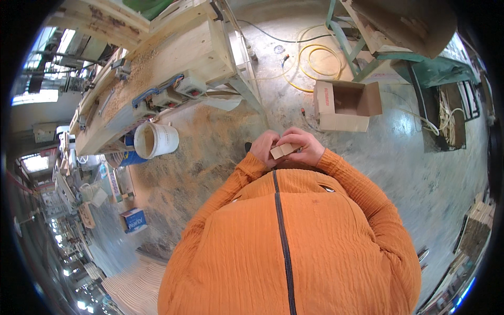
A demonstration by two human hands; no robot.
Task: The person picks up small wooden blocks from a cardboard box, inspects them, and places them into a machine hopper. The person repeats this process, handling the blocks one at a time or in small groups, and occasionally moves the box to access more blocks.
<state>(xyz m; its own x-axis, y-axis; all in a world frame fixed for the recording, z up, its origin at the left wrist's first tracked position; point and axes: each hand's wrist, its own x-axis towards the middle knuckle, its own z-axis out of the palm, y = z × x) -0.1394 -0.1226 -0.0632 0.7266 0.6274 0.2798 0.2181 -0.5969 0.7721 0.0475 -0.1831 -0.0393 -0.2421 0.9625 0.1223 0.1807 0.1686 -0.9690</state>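
Observation:
In front of my body, both hands come together around small pale wooden blocks (284, 151), which look like two pieces side by side with square ends showing. My left hand (264, 148) is closed around their left side. From the right, my right hand (305, 148) curls over them with fingers bent across the top. The undersides of the blocks and several fingertips are hidden. Orange sleeves cover both my forearms.
A wooden workbench (194, 52) strewn with sawdust stands ahead on the left, a white bucket (167, 139) beside it. An open cardboard box (344, 123) sits on the floor ahead right, near a coiled yellow hose (301, 86). A blue carton (134, 220) lies left.

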